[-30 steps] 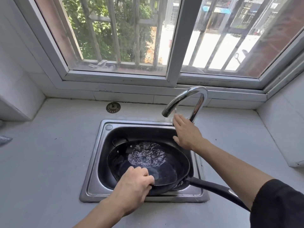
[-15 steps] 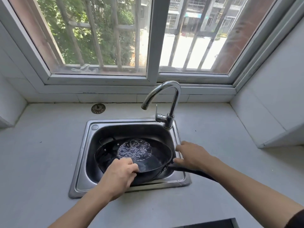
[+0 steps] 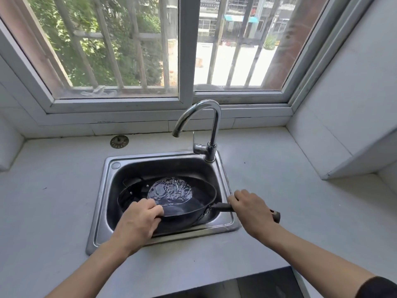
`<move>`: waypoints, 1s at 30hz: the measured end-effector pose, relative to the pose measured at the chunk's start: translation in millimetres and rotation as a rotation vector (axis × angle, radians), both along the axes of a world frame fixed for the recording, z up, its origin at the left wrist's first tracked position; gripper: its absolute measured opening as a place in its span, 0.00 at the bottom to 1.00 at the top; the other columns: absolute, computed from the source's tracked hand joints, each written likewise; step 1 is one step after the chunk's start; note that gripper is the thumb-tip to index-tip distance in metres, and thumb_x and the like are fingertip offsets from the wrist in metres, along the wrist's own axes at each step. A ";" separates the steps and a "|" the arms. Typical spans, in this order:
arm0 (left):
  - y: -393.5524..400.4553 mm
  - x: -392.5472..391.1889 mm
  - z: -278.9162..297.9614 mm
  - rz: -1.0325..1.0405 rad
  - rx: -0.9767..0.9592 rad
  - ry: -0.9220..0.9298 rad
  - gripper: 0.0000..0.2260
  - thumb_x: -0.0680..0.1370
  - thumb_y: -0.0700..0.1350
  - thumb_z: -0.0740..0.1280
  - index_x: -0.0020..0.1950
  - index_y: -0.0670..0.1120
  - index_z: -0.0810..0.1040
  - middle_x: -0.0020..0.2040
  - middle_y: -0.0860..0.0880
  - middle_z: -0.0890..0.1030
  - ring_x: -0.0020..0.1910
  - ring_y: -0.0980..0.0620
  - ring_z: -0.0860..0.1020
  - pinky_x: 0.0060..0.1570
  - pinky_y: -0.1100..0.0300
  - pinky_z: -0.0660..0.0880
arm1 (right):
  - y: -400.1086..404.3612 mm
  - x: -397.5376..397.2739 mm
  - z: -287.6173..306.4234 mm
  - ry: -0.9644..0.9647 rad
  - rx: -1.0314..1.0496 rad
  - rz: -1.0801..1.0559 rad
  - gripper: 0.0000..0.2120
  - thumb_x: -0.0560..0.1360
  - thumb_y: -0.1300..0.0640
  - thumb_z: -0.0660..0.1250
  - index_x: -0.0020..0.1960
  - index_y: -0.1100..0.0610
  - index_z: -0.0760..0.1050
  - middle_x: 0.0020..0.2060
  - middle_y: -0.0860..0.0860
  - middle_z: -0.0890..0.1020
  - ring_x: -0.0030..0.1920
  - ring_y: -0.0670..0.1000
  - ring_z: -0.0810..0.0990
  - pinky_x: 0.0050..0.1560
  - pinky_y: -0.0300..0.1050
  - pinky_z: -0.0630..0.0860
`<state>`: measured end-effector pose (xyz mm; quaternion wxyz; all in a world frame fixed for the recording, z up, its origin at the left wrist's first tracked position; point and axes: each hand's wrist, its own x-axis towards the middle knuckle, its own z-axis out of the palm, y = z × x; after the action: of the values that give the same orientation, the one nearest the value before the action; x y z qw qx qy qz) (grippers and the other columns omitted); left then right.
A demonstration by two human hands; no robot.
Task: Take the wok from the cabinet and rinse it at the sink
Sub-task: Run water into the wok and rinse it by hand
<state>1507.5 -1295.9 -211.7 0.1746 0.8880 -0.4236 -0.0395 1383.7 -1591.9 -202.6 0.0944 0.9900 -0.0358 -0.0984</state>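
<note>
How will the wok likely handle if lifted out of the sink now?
Likely front-heavy: the wok holds pooled water, which would slosh. Probably slippery where wet. Left hand on the rim and right hand on the handle should steady it.

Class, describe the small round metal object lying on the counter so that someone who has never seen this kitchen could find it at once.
Start at the steel sink below the window. Look past its far left corner, on the grey counter near the wall: the sink strainer lies there alone. It is a flat, dull, perforated disc, unlike the tall shiny faucet.

no text, label, brand, number or sign can be read anywhere here; the buildings beyond the window are too blurred to tell.
</note>
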 end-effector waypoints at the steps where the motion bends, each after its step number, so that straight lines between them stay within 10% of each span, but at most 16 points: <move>1: -0.1 -0.4 -0.2 -0.001 0.000 -0.010 0.07 0.69 0.40 0.76 0.42 0.48 0.81 0.38 0.51 0.77 0.36 0.47 0.76 0.35 0.52 0.74 | 1.1 0.5 0.4 -0.025 -0.023 -0.007 0.25 0.48 0.70 0.73 0.42 0.54 0.74 0.36 0.50 0.76 0.35 0.53 0.75 0.31 0.44 0.62; 22: -25.2 42.2 35.0 -0.018 0.093 0.117 0.04 0.80 0.46 0.63 0.51 0.53 0.76 0.46 0.57 0.70 0.47 0.56 0.68 0.48 0.62 0.65 | -10.9 -5.5 8.3 -0.183 -0.059 0.067 0.22 0.45 0.69 0.76 0.32 0.53 0.72 0.28 0.50 0.74 0.29 0.52 0.73 0.28 0.43 0.60; 30: -58.8 63.1 95.1 -0.077 0.181 0.110 0.05 0.78 0.43 0.65 0.46 0.52 0.78 0.46 0.53 0.74 0.49 0.51 0.72 0.53 0.53 0.71 | -10.0 -25.6 2.9 -0.225 0.200 0.035 0.11 0.62 0.60 0.78 0.38 0.55 0.77 0.33 0.50 0.77 0.33 0.52 0.75 0.29 0.43 0.72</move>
<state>1570.7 -1354.8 -116.6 0.1150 0.8798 -0.4417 -0.1328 1358.1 -1601.9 -199.7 -0.0077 0.9997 -0.0189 0.0119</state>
